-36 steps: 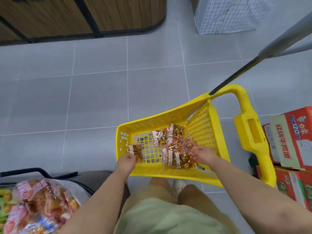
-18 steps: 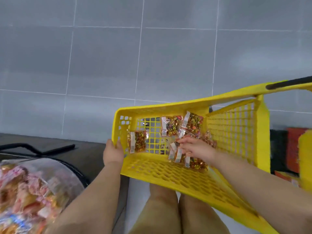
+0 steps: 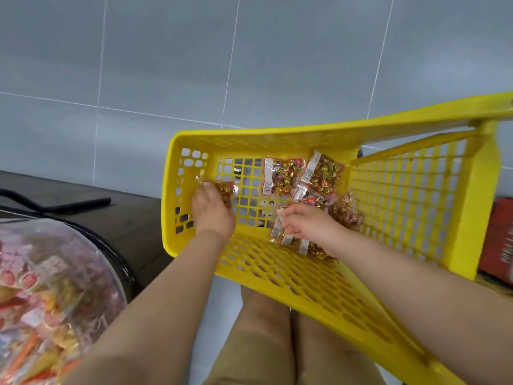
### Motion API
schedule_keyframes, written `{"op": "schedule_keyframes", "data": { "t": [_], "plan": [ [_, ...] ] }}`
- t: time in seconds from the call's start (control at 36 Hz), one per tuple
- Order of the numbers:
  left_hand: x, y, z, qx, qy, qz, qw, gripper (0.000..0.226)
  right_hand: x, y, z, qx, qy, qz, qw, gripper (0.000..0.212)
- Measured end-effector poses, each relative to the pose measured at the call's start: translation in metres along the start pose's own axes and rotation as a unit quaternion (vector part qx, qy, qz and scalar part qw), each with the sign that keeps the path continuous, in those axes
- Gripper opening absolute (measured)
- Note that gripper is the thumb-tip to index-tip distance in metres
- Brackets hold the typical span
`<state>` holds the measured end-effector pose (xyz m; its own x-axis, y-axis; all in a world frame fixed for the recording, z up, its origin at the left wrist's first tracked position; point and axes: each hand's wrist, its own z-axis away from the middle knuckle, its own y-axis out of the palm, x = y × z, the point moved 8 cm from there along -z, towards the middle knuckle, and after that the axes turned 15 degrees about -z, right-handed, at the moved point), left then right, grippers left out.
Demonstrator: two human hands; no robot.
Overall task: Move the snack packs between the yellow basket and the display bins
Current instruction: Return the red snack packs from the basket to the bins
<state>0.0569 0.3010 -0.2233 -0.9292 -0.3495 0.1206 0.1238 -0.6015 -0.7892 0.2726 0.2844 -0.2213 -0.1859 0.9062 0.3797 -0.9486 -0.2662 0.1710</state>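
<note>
The yellow basket (image 3: 305, 138) is tilted toward me on the grey tiled floor. Several clear snack packs of gold and red sweets lie on its grid bottom, two of them (image 3: 280, 176) (image 3: 323, 173) at the far side. My left hand (image 3: 212, 213) reaches inside the left end, and its fingers curl over a single snack pack (image 3: 225, 191). My right hand (image 3: 309, 226) pinches the white-labelled edge of a snack pack (image 3: 279, 232) on top of the pile in the middle. More packs lie half hidden under that hand.
A display bin (image 3: 41, 287) with a clear curved cover, full of mixed sweets, stands at the lower left on a dark base (image 3: 130, 218). Red cartons (image 3: 497, 234) sit behind the basket's right end. My knees (image 3: 263, 329) are under the basket's near wall.
My left hand left the basket's near-left rim and went inside onto the single pack. My right hand stayed on the pile and closed on a pack. The view tilted further down.
</note>
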Motion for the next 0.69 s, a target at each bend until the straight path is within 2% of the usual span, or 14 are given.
{"op": "schedule_keyframes", "data": {
  "t": [0.06, 0.14, 0.19, 0.25, 0.31, 0.39, 0.42, 0.47, 0.53, 0.58, 0.64, 0.69],
  "plan": [
    [0.014, 0.017, -0.003, 0.063, -0.127, 0.086, 0.986, 0.079, 0.001, -0.002, 0.000, -0.005, 0.005, -0.018, 1.000, 0.017],
    [0.017, 0.022, -0.004, 0.064, -0.174, 0.087, 0.979, 0.084, 0.003, -0.003, 0.001, -0.010, 0.005, -0.047, 0.999, 0.013],
    [0.022, 0.023, -0.007, 0.049, -0.197, 0.074, 0.976, 0.078, 0.005, -0.003, 0.001, -0.011, 0.005, -0.057, 0.998, 0.013],
    [0.022, 0.029, -0.014, 0.063, -0.195, 0.103, 0.973, 0.058, 0.006, -0.002, 0.003, -0.011, 0.003, -0.065, 0.998, 0.014],
    [0.014, 0.034, -0.019, 0.105, -0.151, 0.112, 0.976, 0.036, 0.008, -0.001, 0.004, -0.009, 0.004, -0.078, 0.997, 0.015],
    [0.007, 0.026, -0.020, 0.095, -0.142, 0.142, 0.975, 0.024, 0.011, -0.001, 0.007, -0.010, 0.003, -0.080, 0.997, 0.014],
    [0.004, 0.022, -0.018, 0.095, -0.150, 0.195, 0.965, 0.020, 0.012, -0.003, 0.008, -0.022, -0.001, -0.075, 0.997, 0.015],
    [-0.008, 0.018, -0.010, 0.134, -0.144, 0.343, 0.918, 0.012, 0.014, -0.011, 0.009, -0.060, -0.015, -0.065, 0.996, 0.029],
    [-0.028, 0.014, 0.004, 0.224, -0.096, 0.452, 0.858, 0.013, 0.015, -0.019, 0.009, -0.094, -0.023, -0.081, 0.992, 0.055],
    [-0.046, 0.012, 0.019, 0.306, -0.041, 0.512, 0.802, 0.023, 0.016, -0.021, 0.009, -0.096, -0.026, -0.116, 0.988, 0.068],
    [-0.053, 0.013, 0.029, 0.350, -0.015, 0.510, 0.786, 0.027, 0.020, -0.017, 0.009, -0.071, -0.031, -0.136, 0.988, 0.062],
    [-0.055, 0.021, 0.034, 0.381, -0.010, 0.491, 0.783, 0.047, 0.024, -0.012, 0.010, -0.050, -0.043, -0.134, 0.989, 0.045]
  ]
}}
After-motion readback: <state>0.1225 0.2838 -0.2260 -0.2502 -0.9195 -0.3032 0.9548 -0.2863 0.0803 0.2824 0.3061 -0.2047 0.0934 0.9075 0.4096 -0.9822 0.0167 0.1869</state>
